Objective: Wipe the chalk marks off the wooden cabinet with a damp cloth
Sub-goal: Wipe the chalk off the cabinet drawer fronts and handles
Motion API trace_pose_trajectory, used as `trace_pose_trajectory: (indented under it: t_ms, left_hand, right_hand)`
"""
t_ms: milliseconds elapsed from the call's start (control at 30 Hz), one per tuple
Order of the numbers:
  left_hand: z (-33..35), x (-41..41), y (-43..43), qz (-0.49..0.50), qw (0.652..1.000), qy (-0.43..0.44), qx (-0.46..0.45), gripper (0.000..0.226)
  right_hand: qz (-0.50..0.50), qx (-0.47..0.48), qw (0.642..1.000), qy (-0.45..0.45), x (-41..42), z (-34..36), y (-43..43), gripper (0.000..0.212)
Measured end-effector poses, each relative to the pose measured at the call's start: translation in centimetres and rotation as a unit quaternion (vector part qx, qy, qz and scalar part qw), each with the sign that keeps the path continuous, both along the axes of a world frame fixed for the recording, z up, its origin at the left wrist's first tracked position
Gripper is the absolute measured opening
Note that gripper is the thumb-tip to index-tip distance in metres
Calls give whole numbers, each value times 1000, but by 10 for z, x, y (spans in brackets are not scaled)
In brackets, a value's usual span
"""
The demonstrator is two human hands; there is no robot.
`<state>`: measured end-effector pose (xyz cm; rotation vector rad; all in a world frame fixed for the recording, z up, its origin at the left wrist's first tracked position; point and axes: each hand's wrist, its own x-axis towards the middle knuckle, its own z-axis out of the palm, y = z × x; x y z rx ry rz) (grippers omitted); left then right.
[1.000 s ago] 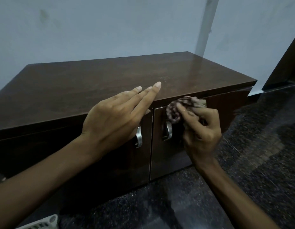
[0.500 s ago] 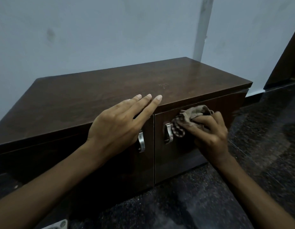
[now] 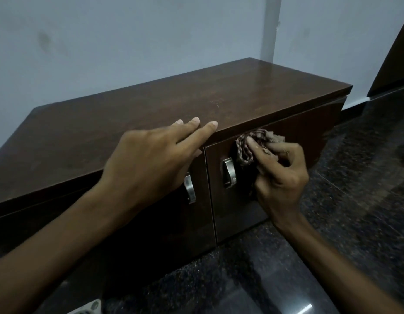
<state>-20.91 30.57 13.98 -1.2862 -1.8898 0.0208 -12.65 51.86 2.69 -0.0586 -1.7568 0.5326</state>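
A low dark wooden cabinet (image 3: 133, 114) with two doors stands against the wall. My right hand (image 3: 280, 173) grips a crumpled brownish patterned cloth (image 3: 248, 147) and presses it against the upper part of the right door (image 3: 309, 132), just right of its metal handle (image 3: 229, 173). My left hand (image 3: 151, 162) rests with straight fingers on the front edge of the cabinet top, above the left door's handle (image 3: 189, 189). Faint pale marks (image 3: 215, 102) show on the top near its middle.
A dark speckled stone floor (image 3: 355, 200) runs in front and to the right. A pale wall (image 3: 128, 41) with a vertical pipe (image 3: 270, 28) is behind the cabinet. A dark door frame (image 3: 398, 53) stands at the far right. A white object (image 3: 87, 310) peeks in at the bottom edge.
The right hand with the cloth has shifted along the upper right door, out to the right and back toward the handle. The left hand stays on the top edge. The view moved slightly.
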Motion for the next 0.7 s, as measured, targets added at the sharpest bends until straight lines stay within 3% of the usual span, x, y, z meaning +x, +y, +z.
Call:
trace_pose_trajectory:
  t_ms: [100, 200, 433, 500, 567, 700]
  left_hand:
    - [27, -9, 4, -4, 998, -45, -41, 37]
    - [41, -20, 16, 6, 996, -53, -75, 43]
    - [36, -27, 21, -53, 989, -113, -74, 48]
    - [34, -25, 21, -50, 989, -112, -78, 45]
    - [34, -24, 22, -51, 991, -106, -66, 44]
    - [34, -22, 24, -36, 993, -89, -65, 45]
  right_hand:
    - [12, 40, 999, -29, 6, 1, 8, 31]
    - [-5, 81, 994, -71, 11, 5, 18, 43]
    - [2, 159, 975, -158, 22, 31, 25, 39]
    - [14, 196, 949, -248, 28, 47, 28, 30]
    - [6, 191, 908, -374, 35, 75, 21, 5]
    - [54, 150, 885, -438, 37, 93, 27, 43]
